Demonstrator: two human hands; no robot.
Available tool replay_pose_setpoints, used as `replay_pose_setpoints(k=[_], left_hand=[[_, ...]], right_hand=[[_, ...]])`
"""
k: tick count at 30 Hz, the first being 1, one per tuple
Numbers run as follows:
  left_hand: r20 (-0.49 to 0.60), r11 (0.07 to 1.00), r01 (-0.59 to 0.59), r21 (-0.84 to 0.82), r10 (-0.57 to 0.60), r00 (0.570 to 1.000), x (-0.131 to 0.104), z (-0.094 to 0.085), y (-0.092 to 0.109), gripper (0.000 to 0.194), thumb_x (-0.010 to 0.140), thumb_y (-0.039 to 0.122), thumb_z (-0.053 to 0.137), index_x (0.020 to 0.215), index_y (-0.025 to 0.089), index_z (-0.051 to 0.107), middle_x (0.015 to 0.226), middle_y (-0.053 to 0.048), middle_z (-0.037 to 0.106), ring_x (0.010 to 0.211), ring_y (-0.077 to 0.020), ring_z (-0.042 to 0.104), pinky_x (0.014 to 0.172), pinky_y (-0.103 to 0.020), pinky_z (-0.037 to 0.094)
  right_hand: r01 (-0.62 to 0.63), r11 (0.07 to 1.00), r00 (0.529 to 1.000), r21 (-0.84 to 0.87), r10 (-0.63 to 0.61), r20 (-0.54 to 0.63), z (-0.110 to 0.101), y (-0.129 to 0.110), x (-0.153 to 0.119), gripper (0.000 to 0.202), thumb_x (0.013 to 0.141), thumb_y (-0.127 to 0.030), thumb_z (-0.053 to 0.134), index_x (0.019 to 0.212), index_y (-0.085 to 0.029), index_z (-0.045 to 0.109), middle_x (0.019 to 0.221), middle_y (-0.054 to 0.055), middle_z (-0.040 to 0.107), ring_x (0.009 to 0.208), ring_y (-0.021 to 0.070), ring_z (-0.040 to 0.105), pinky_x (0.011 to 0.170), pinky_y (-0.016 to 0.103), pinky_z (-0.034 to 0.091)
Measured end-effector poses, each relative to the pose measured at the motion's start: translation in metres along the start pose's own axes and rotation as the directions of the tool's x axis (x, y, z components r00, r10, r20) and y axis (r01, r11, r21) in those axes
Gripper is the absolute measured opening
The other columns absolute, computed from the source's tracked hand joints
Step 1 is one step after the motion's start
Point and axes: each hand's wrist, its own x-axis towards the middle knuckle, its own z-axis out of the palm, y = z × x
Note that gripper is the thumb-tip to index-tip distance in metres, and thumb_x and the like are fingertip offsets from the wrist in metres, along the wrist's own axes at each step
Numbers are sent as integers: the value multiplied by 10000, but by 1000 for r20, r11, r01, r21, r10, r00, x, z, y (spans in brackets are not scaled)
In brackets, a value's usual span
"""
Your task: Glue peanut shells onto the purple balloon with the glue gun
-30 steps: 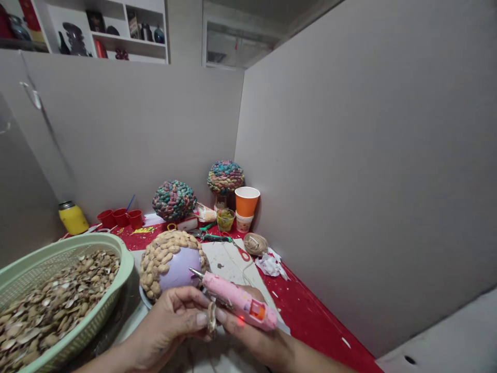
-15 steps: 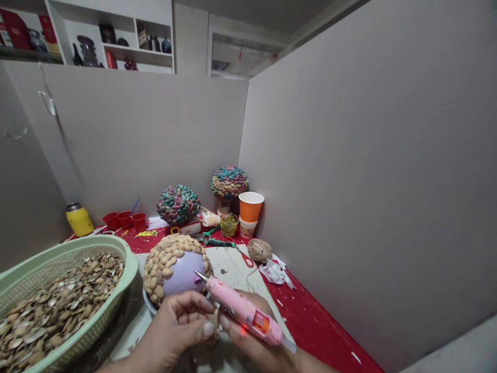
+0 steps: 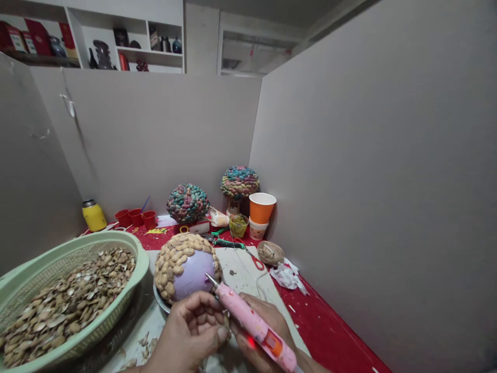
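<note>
Right hand [image 3: 274, 317]: grip clasped around pink hot-glue gun [image 3: 252, 322]. Left hand [image 3: 197, 329]: grip pinching peanut shell [image 3: 227, 320], mostly hidden. Part-shelled purple ball [image 3: 188, 268] in bowl [image 3: 159, 301], beyond hands. Hazard: nozzle [image 3: 212, 280] near left fingers [image 3: 202, 299]; careless tilt could burn skin, loose pinch drop shell.

A person's bare left hand [image 3: 192, 334], fingers [image 3: 200, 300] curled inward, thumb [image 3: 214, 339] stretched out below them, the right hand [image 3: 272, 315] wrapped in a grip just beside the left fingertips, both wrists [image 3: 163, 358] set wider apart than the fingers
</note>
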Motion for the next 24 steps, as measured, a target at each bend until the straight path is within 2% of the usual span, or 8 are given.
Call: replay_pose_setpoints(k=[3,8,10,13,16,19,22,24], left_hand=[[-2,999,32,3,-32,999,-3,0,-12,365,535,289,912,794,164,688,680,-1,663,610,-100,572,607,-202,433],[125,981,180,67,-187,974,-5,-3,-31,351,508,168,887,791,164,679,680,-4,667,563,-91,551,587,-214,437],[114,982,174,76,-182,977,-4,-4,-34,338,504,125,862,786,165,679,674,2,660,566,-89,547,582,-208,428],[85,986,149,70,-155,984,-4,-4,-34,328,510,94,840,788,158,678,670,4,652,579,-90,546,584,-206,419],[81,989,146,39,-148,986,-6,-2,-23,318,529,123,859,788,155,677,668,6,647,588,-88,541,581,-201,412],[18,996,85,5,-85,996,-7,0,0,310,579,231,881,810,159,688,663,14,642,598,-83,534,586,-190,415],[-29,997,69,44,-67,997,-4,-3,27,315,610,289,883,832,166,696,692,8,660,633,-94,555,612,-190,437],[-91,995,46,85,-39,995,-1,-8,40,312,611,289,886,825,167,695,722,3,672,661,-104,573,637,-196,453]], right_hand=[[-24,1000,999,3,24,-26,-2,5,-3,296,843,-466,611,675,-231,544,633,14,492,556,178,469,554,310,435],[-125,991,987,-45,120,-104,-14,-5,6,210,862,-418,627,768,-231,604,678,21,524,584,184,488,558,308,439],[-159,985,979,-62,149,-139,-21,-12,17,193,868,-392,634,786,-222,595,687,14,526,590,173,483,553,291,429],[-198,978,965,-67,182,-191,-32,-17,33,309,838,-426,675,687,-205,520,630,-17,461,548,139,417,524,270,386],[-256,966,942,-38,240,-236,-39,-14,39,354,876,-488,621,711,-198,502,640,-19,455,560,134,419,519,260,369],[-279,960,932,-7,269,-244,-40,-10,33,341,896,-500,591,772,-187,541,659,-11,484,585,140,451,543,260,401],[-257,966,949,24,257,-182,-37,-11,23,286,908,-462,582,827,-187,572,713,5,531,642,158,501,605,270,452],[-195,980,974,-30,190,-126,-36,-12,18,219,925,-383,562,811,-196,556,722,0,520,644,154,502,615,264,449]])
